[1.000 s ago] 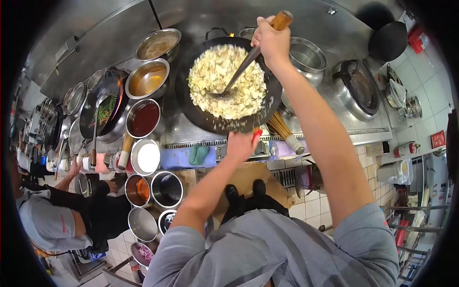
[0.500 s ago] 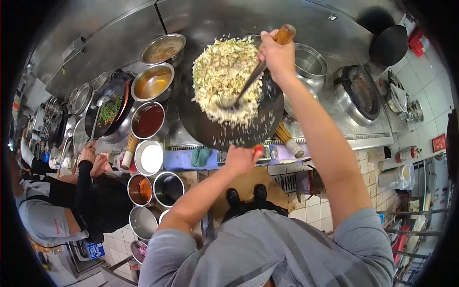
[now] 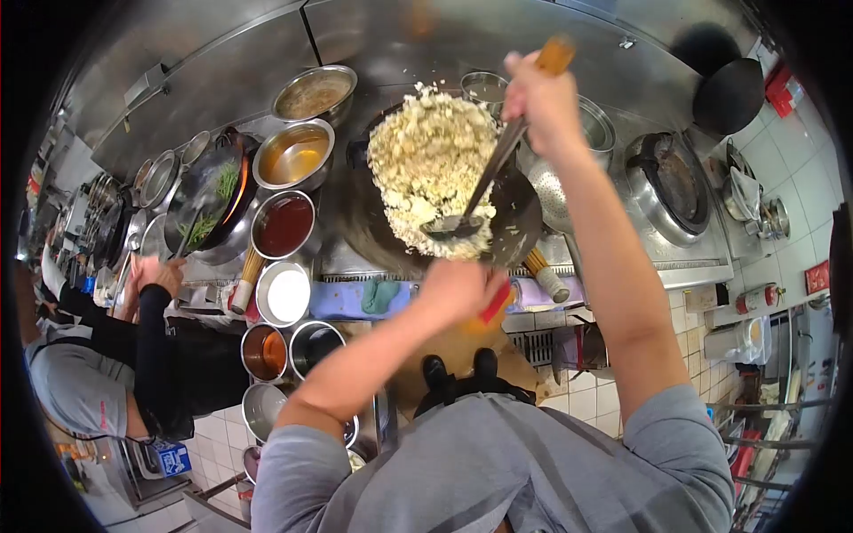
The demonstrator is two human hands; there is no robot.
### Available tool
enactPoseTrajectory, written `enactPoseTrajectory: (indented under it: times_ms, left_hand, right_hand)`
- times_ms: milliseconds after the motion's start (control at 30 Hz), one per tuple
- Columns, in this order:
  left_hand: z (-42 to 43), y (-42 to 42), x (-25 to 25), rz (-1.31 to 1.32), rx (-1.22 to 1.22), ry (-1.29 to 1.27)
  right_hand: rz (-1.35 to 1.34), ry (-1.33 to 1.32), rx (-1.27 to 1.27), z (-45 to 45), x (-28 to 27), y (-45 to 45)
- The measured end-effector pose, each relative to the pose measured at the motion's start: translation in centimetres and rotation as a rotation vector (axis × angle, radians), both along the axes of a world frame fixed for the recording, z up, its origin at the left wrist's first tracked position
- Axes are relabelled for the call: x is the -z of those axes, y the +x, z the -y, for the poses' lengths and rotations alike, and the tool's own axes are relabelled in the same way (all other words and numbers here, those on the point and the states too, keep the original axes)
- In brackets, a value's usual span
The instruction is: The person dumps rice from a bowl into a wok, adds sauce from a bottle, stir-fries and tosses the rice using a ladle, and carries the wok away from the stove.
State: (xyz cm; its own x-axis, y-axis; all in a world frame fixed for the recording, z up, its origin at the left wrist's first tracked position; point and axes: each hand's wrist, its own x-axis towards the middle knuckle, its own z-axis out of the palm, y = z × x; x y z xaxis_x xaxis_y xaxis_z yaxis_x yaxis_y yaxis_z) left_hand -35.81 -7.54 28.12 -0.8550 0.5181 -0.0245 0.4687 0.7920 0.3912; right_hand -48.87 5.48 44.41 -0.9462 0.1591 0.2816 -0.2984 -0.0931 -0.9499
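My right hand [image 3: 549, 105] is wrapped round the wooden handle of a metal ladle [image 3: 498, 164]. The ladle's bowl rests in pale chopped food, which looks like fried rice [image 3: 426, 169], inside a dark wok [image 3: 373, 213]. My left hand [image 3: 458, 289] is closed at the wok's near edge, blurred, with a red piece [image 3: 496, 302] sticking out beside it. What exactly its fingers wrap round is partly hidden, but it sits on the wok's handle side. Some grains are in the air above the wok's far edge.
Left of the wok stand metal bowls with amber liquid [image 3: 293, 158] and red sauce [image 3: 283, 225], and a white-filled pot [image 3: 284, 293]. A co-worker's hands [image 3: 155, 275] are by another wok [image 3: 200, 191] with greens. Right are a perforated strainer [image 3: 553, 194] and an empty burner [image 3: 671, 182].
The wok moved away, then tipped, and the food shifted toward its far left side. My right hand and the ladle moved right and nearer. The co-worker's hands came to their wok.
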Motion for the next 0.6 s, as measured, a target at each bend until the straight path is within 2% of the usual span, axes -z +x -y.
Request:
enactPoseTrajectory:
  times_ms: [67,100,133,200,233,267,300,333,400,467,533,600]
  left_hand:
    - [0.5,-4.3,-4.4,-0.054,-0.070,0.141]
    - [0.3,-6.2,-2.7,-0.195,-0.053,0.128]
    - [-0.1,-7.9,0.6,-0.346,-0.035,0.120]
    - [-1.0,-6.2,9.0,-0.420,-0.103,0.212]
    - [-1.3,-4.5,11.4,-0.382,-0.128,0.179]
    - [-1.4,-3.0,13.9,-0.215,-0.150,0.144]
    - [-1.0,-0.9,13.0,-0.091,-0.106,0.046]
    - [-0.6,0.9,11.7,-0.027,-0.020,0.009]
    - [-0.2,1.7,4.6,-0.069,0.041,0.093]
    - [0.2,-2.0,-1.8,0.003,-0.104,0.111]
    - [0.2,-6.0,-2.2,-0.287,-0.098,0.177]
    - [-0.7,-6.9,4.4,-0.382,-0.060,0.150]
  right_hand:
    - [-0.100,-0.107,-0.079,-1.1,-3.0,0.6]
    - [-0.158,-0.124,-0.028,-0.6,-3.4,1.1]
    - [-0.166,-0.125,-0.031,0.5,-1.6,0.6]
    - [-0.097,-0.068,0.186,2.5,4.0,-1.2]
    - [-0.104,-0.065,0.190,2.2,4.6,-1.2]
    - [-0.181,-0.123,0.156,1.7,5.0,-1.1]
    - [-0.239,-0.183,0.123,1.3,5.6,-0.7]
    - [-0.162,-0.211,0.029,0.4,5.0,-1.1]
    - [0.024,-0.101,0.010,-0.3,1.8,0.1]
    - [-0.104,-0.086,-0.028,-1.4,-2.0,1.5]
    - [-0.142,-0.153,-0.087,-1.3,-2.1,1.8]
    - [-0.128,-0.044,0.213,1.1,1.9,0.3]
